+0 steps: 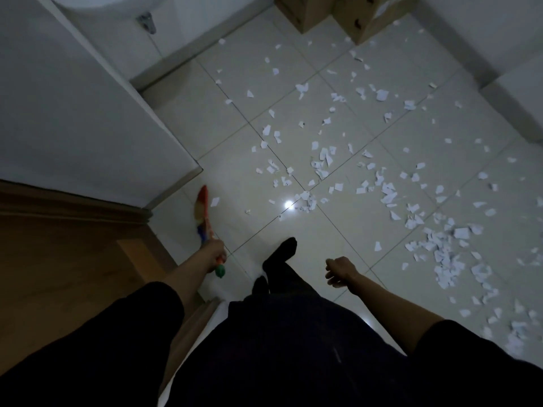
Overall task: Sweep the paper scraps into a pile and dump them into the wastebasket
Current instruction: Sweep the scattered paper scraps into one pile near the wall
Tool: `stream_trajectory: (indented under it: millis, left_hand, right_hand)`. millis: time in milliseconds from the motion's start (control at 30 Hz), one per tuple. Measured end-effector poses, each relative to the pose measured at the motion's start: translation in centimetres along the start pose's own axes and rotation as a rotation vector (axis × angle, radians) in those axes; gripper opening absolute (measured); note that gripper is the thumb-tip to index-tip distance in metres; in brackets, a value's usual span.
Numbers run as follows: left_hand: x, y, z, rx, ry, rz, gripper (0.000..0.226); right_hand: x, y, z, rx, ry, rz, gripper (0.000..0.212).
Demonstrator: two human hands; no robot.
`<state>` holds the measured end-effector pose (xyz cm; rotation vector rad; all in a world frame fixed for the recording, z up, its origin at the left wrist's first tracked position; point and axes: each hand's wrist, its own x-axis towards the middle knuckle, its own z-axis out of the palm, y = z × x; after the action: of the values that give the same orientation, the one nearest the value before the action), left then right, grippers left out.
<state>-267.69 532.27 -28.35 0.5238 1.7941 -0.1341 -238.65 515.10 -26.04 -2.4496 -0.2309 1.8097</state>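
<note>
White paper scraps (323,160) lie scattered over the pale tiled floor (241,92), thickest at the right near the bottom, where they bunch together (449,259). My left hand (216,254) grips the handle of a small multicoloured broom (202,212); its red, yellow and blue bristles point away from me beside the wall corner. One scrap (215,201) lies just right of the bristles. My right hand (338,271) hangs over the floor with fingers loosely curled, holding nothing. No wastebasket is in view.
A white wall (88,113) and a wooden door frame (73,218) stand on the left. Cardboard boxes (352,16) sit at the far edge of the floor. A white step or ledge (517,92) rises at the right. My dark-socked feet (282,251) stand mid-floor.
</note>
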Motion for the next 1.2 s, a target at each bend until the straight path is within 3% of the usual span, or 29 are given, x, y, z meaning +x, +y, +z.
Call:
stream_trajectory:
  millis: [133,500,667,800,933,1200]
  left_hand:
    - [-1.2,2.3,5.4,0.180,-0.040,0.034,0.011]
    - [-7.0,8.6,22.4,0.098,-0.431,-0.043,0.022]
    - [-9.8,9.9,27.7,0.102,-0.533,-0.057,0.015]
    - [-10.7,11.8,28.9,0.211,-0.602,0.055,0.017]
    - [-10.4,13.6,28.7,0.358,-0.535,0.157,0.011]
    - [-9.2,15.9,26.7,0.186,-0.417,0.163,0.017]
  right_hand:
    - [0.9,0.7,-1.3,0.035,-0.014,0.040,0.039]
    - [1.8,1.1,-5.6,0.318,0.022,0.035,0.039]
    - [2.7,3.3,-7.6,0.452,0.066,0.069,0.039]
    - [3.7,5.6,-8.8,0.568,0.106,0.137,0.036]
    - [4.4,6.1,-9.2,0.643,0.098,0.159,0.036]
    - [4.0,3.3,-9.5,0.769,0.098,0.111,0.032]
